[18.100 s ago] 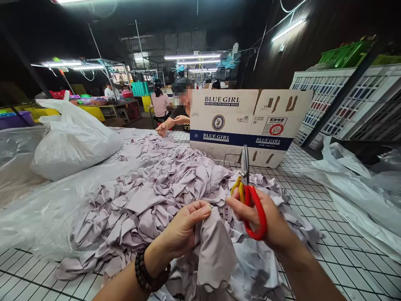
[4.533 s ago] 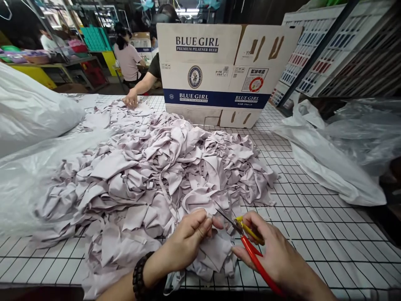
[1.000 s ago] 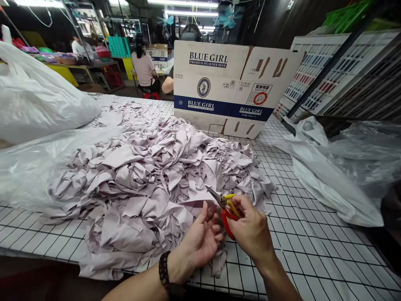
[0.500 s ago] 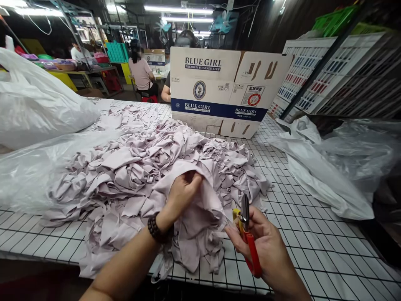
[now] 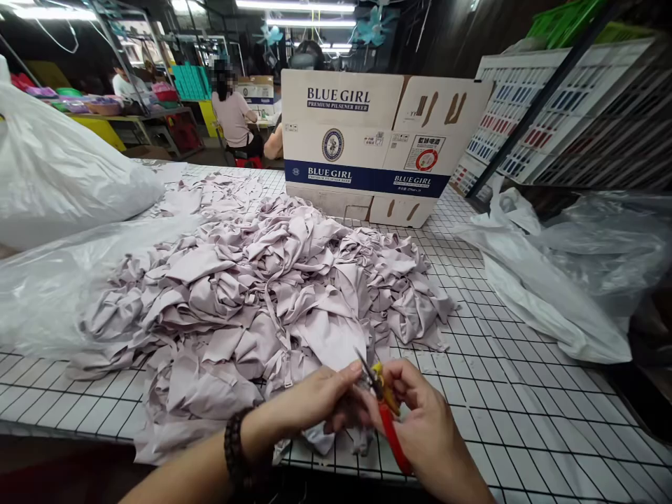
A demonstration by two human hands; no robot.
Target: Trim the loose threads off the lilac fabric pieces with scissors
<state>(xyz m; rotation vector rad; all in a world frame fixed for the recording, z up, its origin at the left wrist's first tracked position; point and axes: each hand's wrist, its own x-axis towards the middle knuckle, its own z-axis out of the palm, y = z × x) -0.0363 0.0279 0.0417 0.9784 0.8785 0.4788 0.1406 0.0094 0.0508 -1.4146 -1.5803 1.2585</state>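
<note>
Head view: left hand [image 5: 320, 395] has dropped from the cloth pile [image 5: 262, 280] to the scissors [image 5: 392, 437].
Right grip: right hand [image 5: 428, 420] wrapped around the scissors.
Left grip: curled beside the scissors; cannot tell whether it pinches anything.
Cloth pile: on the surface [image 5: 525, 399], left and far of the hands.
Work: apparently passed from opening out cloth to snipping.
</note>
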